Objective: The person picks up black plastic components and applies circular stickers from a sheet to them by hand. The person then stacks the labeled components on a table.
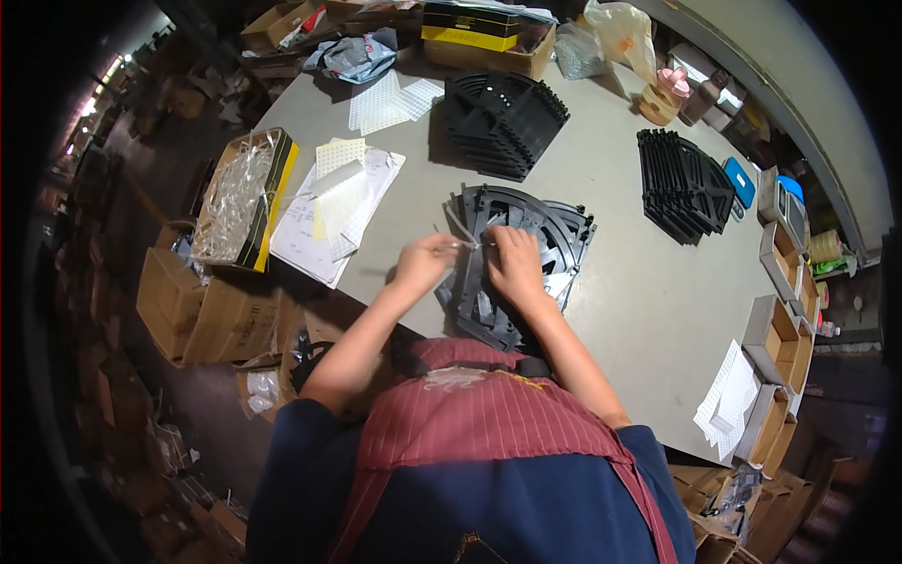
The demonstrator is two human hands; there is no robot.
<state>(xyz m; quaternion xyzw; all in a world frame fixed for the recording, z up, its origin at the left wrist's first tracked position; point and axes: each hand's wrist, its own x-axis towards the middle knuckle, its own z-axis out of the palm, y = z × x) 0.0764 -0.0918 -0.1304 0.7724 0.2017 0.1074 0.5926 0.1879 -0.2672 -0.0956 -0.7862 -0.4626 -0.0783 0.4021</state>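
Observation:
Close to the table's front edge lies a pile of black curved plastic frames (pixel 484 315), with grey and silvery pieces inside them. My left hand (pixel 423 264) is at the left side of the pile, its fingers pinched on a thin pale strip (pixel 458 245) that points toward the right hand. Over the pile rests my right hand (pixel 517 266), fingers bent down and drawn together near the strip's end. What lies under those fingertips is hidden.
Stacked black frames stand at the back (pixel 507 122) and at the right (pixel 686 183). To the left are papers with sticker sheets (pixel 338 202) and a box of clear plastic bags (pixel 240 202). Small cardboard trays (pixel 775 343) line the right edge. A pink-lidded jar (pixel 664 97) stands far right.

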